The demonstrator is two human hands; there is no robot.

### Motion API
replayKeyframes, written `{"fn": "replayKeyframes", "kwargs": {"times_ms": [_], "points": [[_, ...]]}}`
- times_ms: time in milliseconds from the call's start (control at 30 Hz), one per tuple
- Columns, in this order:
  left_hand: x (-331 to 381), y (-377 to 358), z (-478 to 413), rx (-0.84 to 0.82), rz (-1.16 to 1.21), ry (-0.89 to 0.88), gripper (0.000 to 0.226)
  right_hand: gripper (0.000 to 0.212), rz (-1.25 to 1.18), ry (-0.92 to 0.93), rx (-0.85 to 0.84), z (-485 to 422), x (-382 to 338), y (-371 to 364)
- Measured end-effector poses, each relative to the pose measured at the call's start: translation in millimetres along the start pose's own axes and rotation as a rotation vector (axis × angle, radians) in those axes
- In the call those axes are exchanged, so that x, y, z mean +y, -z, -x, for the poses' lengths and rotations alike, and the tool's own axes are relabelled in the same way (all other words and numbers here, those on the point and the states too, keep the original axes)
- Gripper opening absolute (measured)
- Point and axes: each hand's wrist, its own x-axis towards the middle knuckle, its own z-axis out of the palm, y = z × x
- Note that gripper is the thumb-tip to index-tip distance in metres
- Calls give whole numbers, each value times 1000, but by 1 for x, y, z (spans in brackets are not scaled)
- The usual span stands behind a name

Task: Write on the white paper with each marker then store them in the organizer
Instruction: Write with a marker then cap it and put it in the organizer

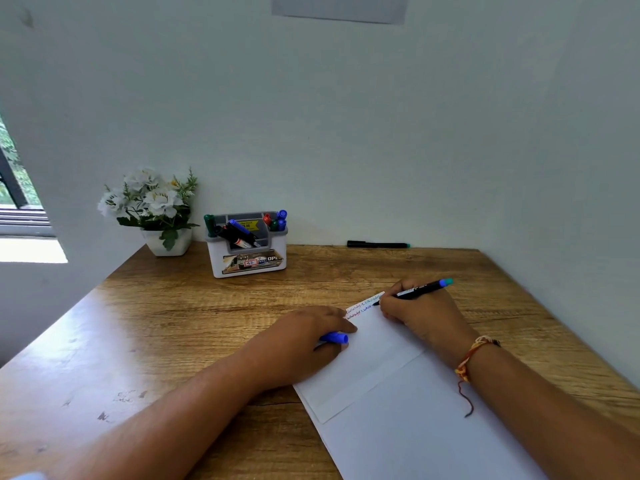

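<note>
You've got a plain pale wall (346, 116) wrapping the corner, with a grey sheet (339, 8) stuck up at 12 o'clock. A wood-grain desk (173, 323) fills the lower half. The window (14, 188) at 9 o'clock lets daylight in, and a pot of white flowers (152, 206) sits around 10.

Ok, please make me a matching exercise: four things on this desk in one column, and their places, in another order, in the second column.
1 cap
2 writing marker
3 spare marker
4 pot

A beside the organizer, on its left
B in the right hand
C lying by the wall
D in the left hand

Pairs: 1-D, 2-B, 3-C, 4-A
</note>
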Motion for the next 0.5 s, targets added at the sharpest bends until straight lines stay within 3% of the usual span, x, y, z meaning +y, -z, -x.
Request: {"fn": "replayKeyframes", "kwargs": {"times_ms": [500], "points": [[0,0,0,-1,2,-2,43,11,38,-22,35,-5,2,-1]]}}
